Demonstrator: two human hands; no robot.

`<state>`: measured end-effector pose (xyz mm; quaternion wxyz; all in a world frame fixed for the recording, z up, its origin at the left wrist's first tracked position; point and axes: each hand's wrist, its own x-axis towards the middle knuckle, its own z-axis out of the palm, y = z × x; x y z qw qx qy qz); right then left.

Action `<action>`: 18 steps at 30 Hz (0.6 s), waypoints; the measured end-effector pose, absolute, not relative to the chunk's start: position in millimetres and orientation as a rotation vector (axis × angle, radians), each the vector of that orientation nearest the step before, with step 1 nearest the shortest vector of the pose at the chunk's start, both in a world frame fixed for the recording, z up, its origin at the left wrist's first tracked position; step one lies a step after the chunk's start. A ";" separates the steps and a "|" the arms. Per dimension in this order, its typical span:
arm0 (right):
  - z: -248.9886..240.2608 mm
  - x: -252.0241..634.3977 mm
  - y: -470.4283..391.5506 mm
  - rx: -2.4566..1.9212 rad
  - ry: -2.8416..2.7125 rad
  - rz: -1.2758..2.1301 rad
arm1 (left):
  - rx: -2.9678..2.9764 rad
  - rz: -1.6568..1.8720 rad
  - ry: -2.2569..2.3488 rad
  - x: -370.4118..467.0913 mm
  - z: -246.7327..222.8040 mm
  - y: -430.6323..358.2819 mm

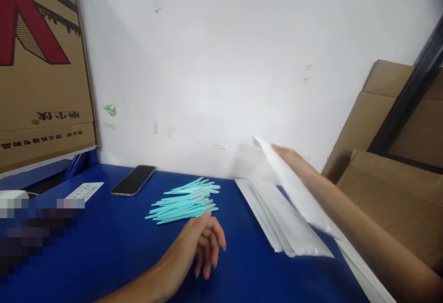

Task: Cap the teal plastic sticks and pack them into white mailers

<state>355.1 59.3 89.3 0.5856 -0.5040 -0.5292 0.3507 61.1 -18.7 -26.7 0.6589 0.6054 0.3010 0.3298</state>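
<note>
My right hand (286,155) grips a long, flat white packet (294,185), raised and tilted above the right side of the table; most of its fingers are hidden behind the packet. Below it, similar white packets (290,222) lie overlapping, with a glossy clear film at their near ends. My left hand (206,243) hovers over the middle of the table, fingers loosely bent and apart, holding nothing. Just beyond its thumb lies a pile of thin, tapered light-teal sticks (188,204), in two loose groups; their exact kind is unclear.
A phone (134,181) and a printed white card (85,192) lie on the blue table (117,238) at left. A large cardboard box (44,86) stands at far left. The white wall (214,63) bounds the back. Cardboard (391,201) leans at right by a dark bar.
</note>
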 end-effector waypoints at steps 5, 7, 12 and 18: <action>62.9 307.6 80.8 -1.408 -1.356 0.968 | 1.358 0.741 0.659 63.5 -27.6 -20.3; 48.0 292.5 85.1 -1.487 -1.417 0.966 | 1.361 0.741 0.646 63.8 -28.2 -21.0; 12.3 278.7 92.1 -1.691 -1.595 0.774 | 1.387 0.763 0.658 62.6 -24.1 -28.6; -8.2 293.0 102.9 -1.940 -1.804 0.428 | 1.411 0.739 0.689 61.1 -18.6 -33.8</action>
